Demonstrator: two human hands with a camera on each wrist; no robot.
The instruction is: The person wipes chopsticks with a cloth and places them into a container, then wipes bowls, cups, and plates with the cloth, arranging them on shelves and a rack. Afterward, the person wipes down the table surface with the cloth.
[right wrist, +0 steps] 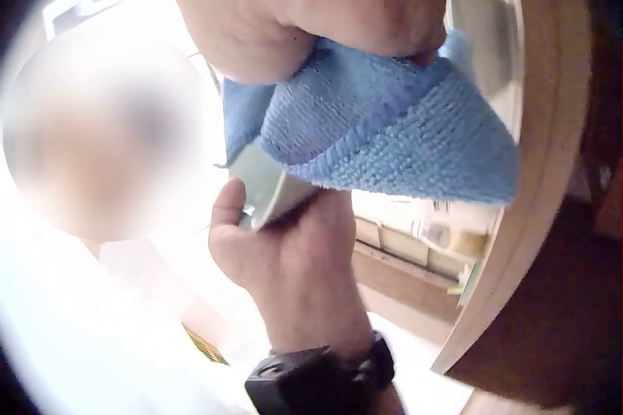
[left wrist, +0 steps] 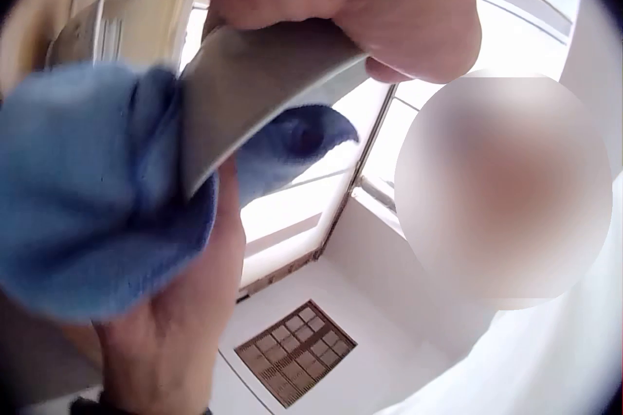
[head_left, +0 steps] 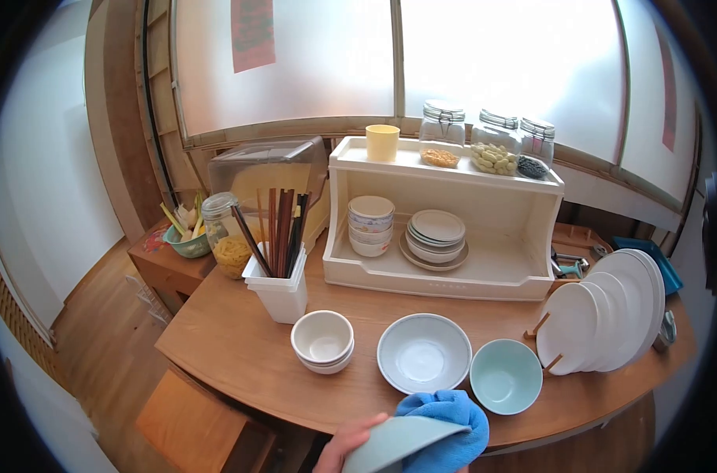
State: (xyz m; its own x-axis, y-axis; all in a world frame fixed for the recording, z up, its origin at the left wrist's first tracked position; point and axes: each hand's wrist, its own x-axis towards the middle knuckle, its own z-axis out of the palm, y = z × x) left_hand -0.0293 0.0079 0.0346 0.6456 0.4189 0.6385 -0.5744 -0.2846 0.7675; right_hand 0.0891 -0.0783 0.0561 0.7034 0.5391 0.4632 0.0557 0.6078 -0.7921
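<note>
My left hand [head_left: 349,440] grips a pale green bowl [head_left: 398,443] by its rim, tilted on its side at the table's front edge. A blue cloth [head_left: 457,418] covers the bowl's right side. In the right wrist view, my right hand [right wrist: 311,6] pinches the cloth against the bowl; the cloth hides that hand in the head view. Just beyond stand a white bowl [head_left: 423,355] and a light green bowl [head_left: 507,377] on the table. Two stacked cream bowls [head_left: 322,337] sit to their left.
A white shelf [head_left: 445,280] at the back holds stacked bowls [head_left: 371,225] and plates [head_left: 436,236], with glass jars [head_left: 496,142] and a yellow cup [head_left: 382,142] on top. Chopsticks stand in a white holder [head_left: 284,296] at left. White plates [head_left: 603,315] stand upright in a rack at right.
</note>
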